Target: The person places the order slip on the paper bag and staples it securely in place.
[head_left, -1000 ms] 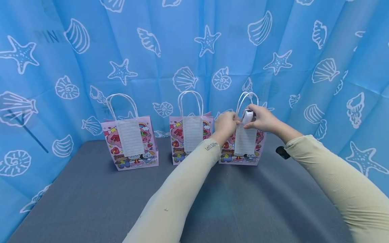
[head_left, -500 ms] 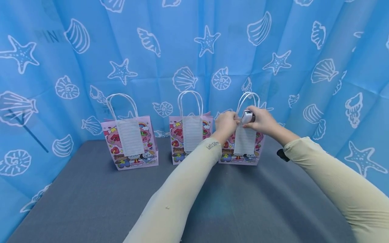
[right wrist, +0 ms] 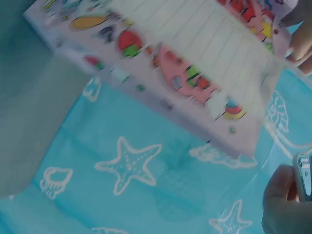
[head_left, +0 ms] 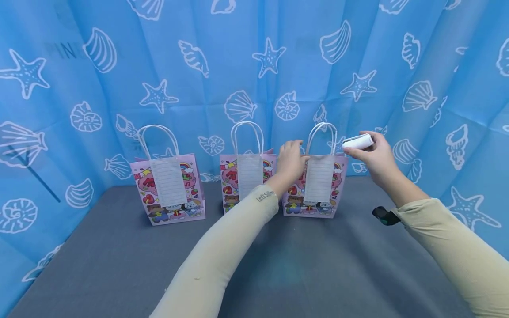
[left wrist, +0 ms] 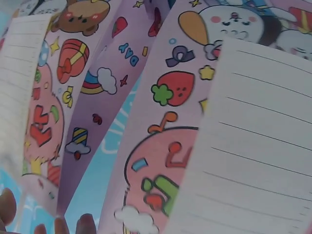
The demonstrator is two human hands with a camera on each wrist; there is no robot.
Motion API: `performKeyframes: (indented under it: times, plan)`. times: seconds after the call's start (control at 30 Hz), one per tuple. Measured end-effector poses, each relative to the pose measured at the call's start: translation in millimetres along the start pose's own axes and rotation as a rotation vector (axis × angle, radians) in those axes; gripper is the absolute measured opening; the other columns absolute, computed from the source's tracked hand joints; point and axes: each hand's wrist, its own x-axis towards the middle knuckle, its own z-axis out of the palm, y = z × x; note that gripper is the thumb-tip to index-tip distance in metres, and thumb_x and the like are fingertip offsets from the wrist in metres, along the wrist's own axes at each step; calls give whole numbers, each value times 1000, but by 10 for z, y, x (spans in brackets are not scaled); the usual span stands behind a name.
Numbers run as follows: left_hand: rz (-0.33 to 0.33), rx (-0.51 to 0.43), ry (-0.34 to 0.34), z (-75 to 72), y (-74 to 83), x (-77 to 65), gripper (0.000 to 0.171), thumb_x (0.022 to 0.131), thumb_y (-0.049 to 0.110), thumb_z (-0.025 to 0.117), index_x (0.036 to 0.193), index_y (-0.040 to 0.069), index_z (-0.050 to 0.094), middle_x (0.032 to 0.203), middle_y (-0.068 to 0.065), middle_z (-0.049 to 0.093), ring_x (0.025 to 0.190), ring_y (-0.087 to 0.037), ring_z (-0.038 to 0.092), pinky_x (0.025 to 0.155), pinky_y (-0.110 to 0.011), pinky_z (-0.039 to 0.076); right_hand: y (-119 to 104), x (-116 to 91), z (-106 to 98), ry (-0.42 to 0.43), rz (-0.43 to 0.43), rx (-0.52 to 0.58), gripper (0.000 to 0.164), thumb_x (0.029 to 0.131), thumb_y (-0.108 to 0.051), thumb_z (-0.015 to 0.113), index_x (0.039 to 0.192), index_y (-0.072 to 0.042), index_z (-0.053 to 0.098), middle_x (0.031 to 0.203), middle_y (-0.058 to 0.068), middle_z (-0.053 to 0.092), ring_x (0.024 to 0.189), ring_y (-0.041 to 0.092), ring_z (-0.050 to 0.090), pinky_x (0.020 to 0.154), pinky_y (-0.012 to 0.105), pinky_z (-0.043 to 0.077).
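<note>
My right hand (head_left: 381, 157) holds a small white stapler (head_left: 358, 141) between thumb and fingers, in the air to the right of the right-hand gift bag (head_left: 339, 185). In the right wrist view only the metallic end of the stapler (right wrist: 304, 174) shows at the edge. That pink cartoon bag stands upright with a lined paper sheet (head_left: 319, 181) on its front, below the white twisted handles (head_left: 321, 130). At the bag's upper left corner is my left hand (head_left: 290, 161), its fingers loosely extended and thumb tip right by the edge. Nothing shows in its grasp.
Two matching bags with lined sheets stand to the left, the middle bag (head_left: 228, 181) partly behind my left forearm and the left bag (head_left: 195, 185) farther along. A grey cloth (head_left: 119, 265) covers the table. Behind hangs a blue seashell curtain (head_left: 302, 57).
My right hand has drawn away from the right bag's top to the right, taking the stapler along. My left hand has loosened its fingers from the sheet's top and shifted slightly left.
</note>
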Motion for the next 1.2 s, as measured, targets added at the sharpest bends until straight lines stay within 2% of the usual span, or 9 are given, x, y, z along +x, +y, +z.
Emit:
performKeyframes:
  times: [0.17,0.3,0.4,0.6,0.7,0.8,0.93,1.07,1.2]
  plan:
    - [39,-182,6,-183,-66,-172,50,96,25,62,141,10,47,142,-6,48,133,-21,41,109,-30,32,87,-87,-164,-27,94,115,77,93,-19,67,148,7,20,123,9,36,94,2,47,77,10,48]
    - [73,-307,10,-322,-156,-327,48,96,21,61,140,7,47,141,-9,48,133,-23,41,109,-33,33,178,-137,-290,-15,162,118,50,91,-24,69,130,-5,45,115,1,40,89,2,50,73,12,49]
    - [88,-322,8,-402,-246,-437,47,97,19,61,140,6,47,141,-10,48,132,-23,42,109,-34,34,258,-176,-353,-18,201,42,37,92,-30,68,120,-13,50,112,-3,42,87,2,50,71,14,49]
    - [89,-370,-25,-544,-431,-622,47,98,18,59,141,6,46,139,-11,49,128,-25,47,105,-35,39,408,-282,-482,-101,266,-42,74,94,-36,64,143,10,33,108,-6,48,81,-6,56,72,14,48]
    - [77,-399,-33,-617,-524,-708,46,99,19,58,142,6,45,141,-12,47,129,-27,45,104,-39,40,482,-342,-544,-136,285,-54,75,95,-36,62,142,14,31,95,-18,54,77,-7,58,70,15,48]
    - [68,-416,-18,-677,-623,-780,45,99,18,58,141,4,46,140,-13,48,131,-28,44,106,-42,37,561,-395,-590,-139,305,-40,59,96,-35,62,133,8,44,81,-26,57,75,-8,58,68,19,51]
    - [62,-418,18,-735,-759,-874,43,99,17,59,138,2,48,138,-14,50,132,-28,42,109,-43,33,678,-455,-629,-143,329,-4,50,96,-34,60,126,4,47,80,-25,57,75,-7,57,68,21,53]
    - [52,-394,39,-775,-901,-969,43,98,17,59,137,0,49,136,-15,51,130,-30,43,108,-45,33,798,-513,-666,-167,374,-1,62,97,-36,57,131,13,42,85,-19,56,75,-4,58,70,23,54]
    - [36,-384,51,-819,-1032,-1070,45,98,18,60,137,0,48,135,-17,51,127,-33,45,106,-48,36,901,-580,-708,-190,467,-46,71,98,-42,54,133,18,40,104,8,53,78,2,55,70,26,54]
